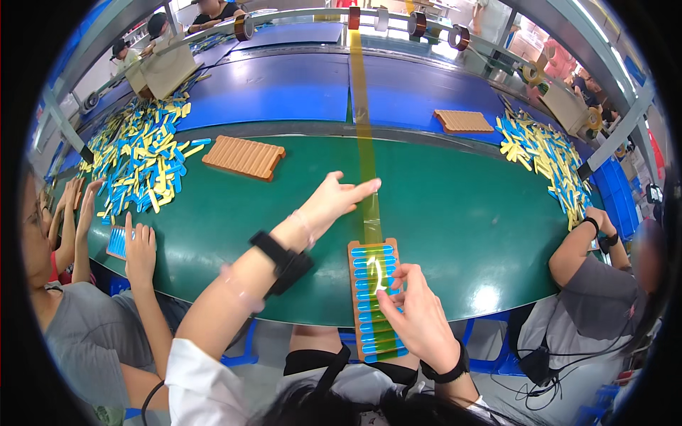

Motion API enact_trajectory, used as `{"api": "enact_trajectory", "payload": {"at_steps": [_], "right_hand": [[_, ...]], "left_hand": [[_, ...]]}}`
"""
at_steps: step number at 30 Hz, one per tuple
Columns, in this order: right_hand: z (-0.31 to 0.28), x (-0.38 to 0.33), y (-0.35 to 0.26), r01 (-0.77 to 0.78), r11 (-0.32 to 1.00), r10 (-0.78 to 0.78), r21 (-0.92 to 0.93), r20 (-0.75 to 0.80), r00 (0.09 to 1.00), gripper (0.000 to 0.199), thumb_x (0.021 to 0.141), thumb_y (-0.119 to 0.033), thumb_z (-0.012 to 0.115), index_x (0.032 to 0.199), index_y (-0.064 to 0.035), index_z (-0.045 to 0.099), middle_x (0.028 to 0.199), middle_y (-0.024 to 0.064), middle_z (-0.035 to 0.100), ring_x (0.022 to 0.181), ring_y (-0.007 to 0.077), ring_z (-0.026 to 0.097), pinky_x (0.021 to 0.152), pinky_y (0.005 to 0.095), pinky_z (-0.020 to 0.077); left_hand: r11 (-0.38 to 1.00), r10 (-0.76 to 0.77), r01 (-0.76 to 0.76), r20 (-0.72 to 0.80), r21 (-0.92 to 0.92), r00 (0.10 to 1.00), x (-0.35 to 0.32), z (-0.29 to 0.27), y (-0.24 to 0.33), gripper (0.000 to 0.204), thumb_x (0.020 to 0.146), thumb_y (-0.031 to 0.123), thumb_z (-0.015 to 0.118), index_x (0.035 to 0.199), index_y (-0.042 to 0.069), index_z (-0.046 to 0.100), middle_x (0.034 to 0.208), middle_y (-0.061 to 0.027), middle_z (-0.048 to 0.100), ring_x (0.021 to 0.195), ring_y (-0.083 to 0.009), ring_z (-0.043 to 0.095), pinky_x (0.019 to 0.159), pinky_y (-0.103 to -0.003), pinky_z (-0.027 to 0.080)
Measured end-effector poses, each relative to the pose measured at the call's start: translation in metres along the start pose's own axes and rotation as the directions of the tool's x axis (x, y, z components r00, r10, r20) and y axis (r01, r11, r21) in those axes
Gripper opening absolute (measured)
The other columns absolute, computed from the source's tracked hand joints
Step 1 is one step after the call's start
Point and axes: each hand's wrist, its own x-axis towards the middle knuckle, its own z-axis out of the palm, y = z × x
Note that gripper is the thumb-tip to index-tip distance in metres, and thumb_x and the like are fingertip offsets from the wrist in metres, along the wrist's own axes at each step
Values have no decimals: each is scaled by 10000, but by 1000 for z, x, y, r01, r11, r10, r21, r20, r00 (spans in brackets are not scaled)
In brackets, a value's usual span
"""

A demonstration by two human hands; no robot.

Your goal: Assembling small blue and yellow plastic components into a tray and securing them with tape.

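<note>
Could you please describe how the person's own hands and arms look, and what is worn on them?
Both hands, left and right, are bare, without gloves. The left wrist wears a bulky black strapped device; the right wears a plain black wristband. A loose white sleeve ends near the left elbow.

On the green tabletop (483, 213), a left heap (145, 153) and a right heap of blue and yellow strips (543, 157) are spread, an orange-brown ridged tray (243, 157) is set toward the far edge, and a second tray (353, 278) lined with blue strips (366, 328) is laid across the near edge.
</note>
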Motion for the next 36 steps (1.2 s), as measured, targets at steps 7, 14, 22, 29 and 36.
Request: {"api": "enact_trajectory", "payload": {"at_steps": [7, 14, 22, 29, 36], "right_hand": [[-3, 13, -7, -2, 999, 6, -46, 81, 997, 292, 817, -158, 509, 984, 24, 353, 878, 199, 460, 673, 330, 576, 590, 402, 459], [-1, 51, -11, 69, 988, -61, -137, 57, 996, 268, 798, -144, 489, 955, 19, 345, 898, 231, 466, 719, 433, 510, 627, 458, 438], [6, 75, -3, 102, 991, -101, -86, 17, 995, 262, 792, -141, 480, 950, 25, 354, 895, 232, 473, 749, 413, 516, 644, 438, 437], [-5, 63, 6, -17, 1000, 17, -10, -37, 999, 273, 789, -145, 492, 963, 26, 368, 898, 206, 495, 751, 330, 552, 661, 381, 444], [-1, 60, 9, 51, 998, -52, -20, -52, 997, 266, 793, -134, 486, 967, 30, 371, 900, 204, 495, 754, 334, 558, 659, 381, 447]], "left_hand": [[967, 251, -245, 107, -66, 962, 27, -4, -1, 294, 861, 151, 479, 1014, -98, 508, 940, -147, 601, 889, -154, 571, 787, -243, 450], [924, 379, -380, 22, 44, 925, 18, 9, -12, 223, 867, 124, 461, 944, -67, 545, 891, -121, 627, 843, -116, 583, 767, -219, 448], [894, 327, -335, 76, 299, 942, 14, 1, 0, 309, 863, 182, 467, 1009, -88, 503, 926, -177, 597, 911, -166, 561, 793, -254, 438], [226, 490, -186, 53, 956, 870, -27, -2, -2, 852, 787, 405, 532, 1319, -27, 26, 1346, -293, 76, 1253, -439, 61, 1007, -443, 172], [223, 76, -195, 182, 955, 980, -39, -10, -14, 938, 718, 380, 627, 1355, 151, -22, 1373, -246, -38, 1266, -420, -47, 1016, -481, 84]]}}
